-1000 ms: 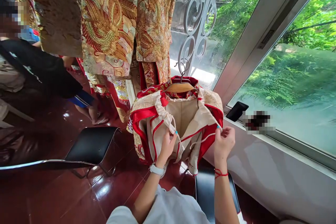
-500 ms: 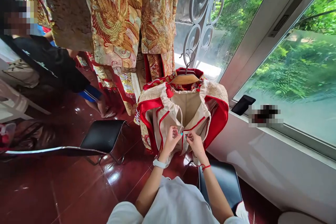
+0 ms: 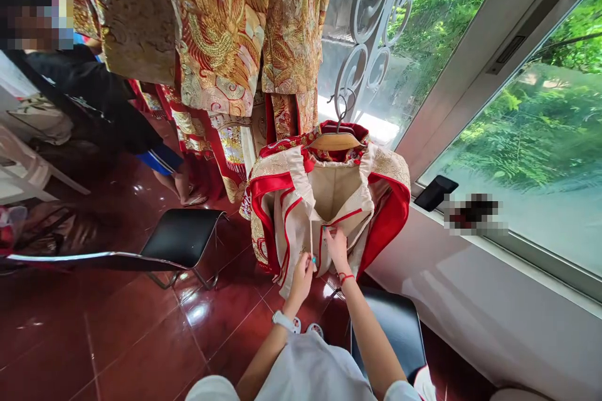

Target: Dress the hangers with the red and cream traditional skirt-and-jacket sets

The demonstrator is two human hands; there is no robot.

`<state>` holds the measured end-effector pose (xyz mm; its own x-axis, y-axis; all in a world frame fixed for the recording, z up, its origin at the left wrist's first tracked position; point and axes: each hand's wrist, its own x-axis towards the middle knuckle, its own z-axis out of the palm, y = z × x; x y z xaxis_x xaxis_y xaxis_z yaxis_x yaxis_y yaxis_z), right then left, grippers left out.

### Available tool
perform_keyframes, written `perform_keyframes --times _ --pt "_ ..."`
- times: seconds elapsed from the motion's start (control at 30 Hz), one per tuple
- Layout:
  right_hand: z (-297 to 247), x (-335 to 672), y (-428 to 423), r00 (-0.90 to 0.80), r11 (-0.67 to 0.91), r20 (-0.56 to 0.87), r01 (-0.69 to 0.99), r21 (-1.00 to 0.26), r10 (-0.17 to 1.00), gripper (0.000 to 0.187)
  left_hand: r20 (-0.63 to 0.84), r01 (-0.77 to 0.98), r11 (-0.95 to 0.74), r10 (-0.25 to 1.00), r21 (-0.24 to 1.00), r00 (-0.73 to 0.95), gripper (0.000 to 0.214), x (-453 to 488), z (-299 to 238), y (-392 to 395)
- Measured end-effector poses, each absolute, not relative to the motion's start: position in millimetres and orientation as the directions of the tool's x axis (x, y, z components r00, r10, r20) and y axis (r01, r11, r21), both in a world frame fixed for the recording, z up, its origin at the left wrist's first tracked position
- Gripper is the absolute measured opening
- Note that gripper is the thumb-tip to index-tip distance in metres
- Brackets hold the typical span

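Note:
A cream skirt (image 3: 294, 225) with red trim and a gathered drawstring waist hangs in front of me, together with a red and gold embroidered jacket (image 3: 402, 200), on a wooden hanger (image 3: 336, 140). Between its closed fingertips my left hand (image 3: 301, 281) pinches a thin cream drawstring (image 3: 311, 235), which runs straight down from the waistband. My right hand (image 3: 337, 249) is closed on the skirt's front opening, just below the waistband at the red piping. Its fingers partly hide the fabric there.
Embroidered gold garments (image 3: 221, 31) hang at the upper middle. A black chair (image 3: 183, 238) stands left, another black seat (image 3: 390, 332) close by at right. A phone (image 3: 436, 193) lies on the window sill. One person (image 3: 103, 100) is at far left.
My left hand has moved down and slightly left, drawing the drawstring taut. My right hand has shifted left and up along the skirt's opening. The gap between the waistband edges looks narrower.

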<state>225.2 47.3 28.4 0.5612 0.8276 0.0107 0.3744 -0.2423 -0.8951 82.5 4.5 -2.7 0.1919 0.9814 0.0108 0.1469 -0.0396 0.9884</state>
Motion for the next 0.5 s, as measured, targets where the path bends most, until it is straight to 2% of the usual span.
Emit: perform_keyframes --times 0.1,0.2,0.27,0.4,0.5 --pt "31.7 227.6 57.3 0.541 -0.206 0.034 0.378 -0.903 0.840 0.033 -0.042 0.122 0.018 0.979 0.992 0.199 0.027 60.3 -14.2 -19.5" --pt "34.3 232.7 43.0 0.483 -0.184 0.010 0.353 -0.917 0.875 0.029 -0.052 0.176 0.021 0.983 0.984 0.177 0.023 51.5 -13.6 -20.7" --pt "36.9 237.9 23.2 0.397 -0.173 -0.039 0.309 -0.935 0.917 0.030 -0.023 0.222 -0.013 0.987 0.975 0.160 0.017 56.6 -7.9 -14.1" --pt "47.3 250.5 -16.4 0.152 -0.144 -0.119 0.170 -0.975 0.981 0.034 0.086 0.259 -0.142 0.973 0.955 0.214 0.035 83.6 9.7 0.0" --pt "57.2 256.8 -31.8 0.084 -0.133 -0.120 0.178 -0.975 0.989 0.037 0.131 0.288 -0.224 0.942 0.931 0.309 0.016 102.4 22.6 2.2"
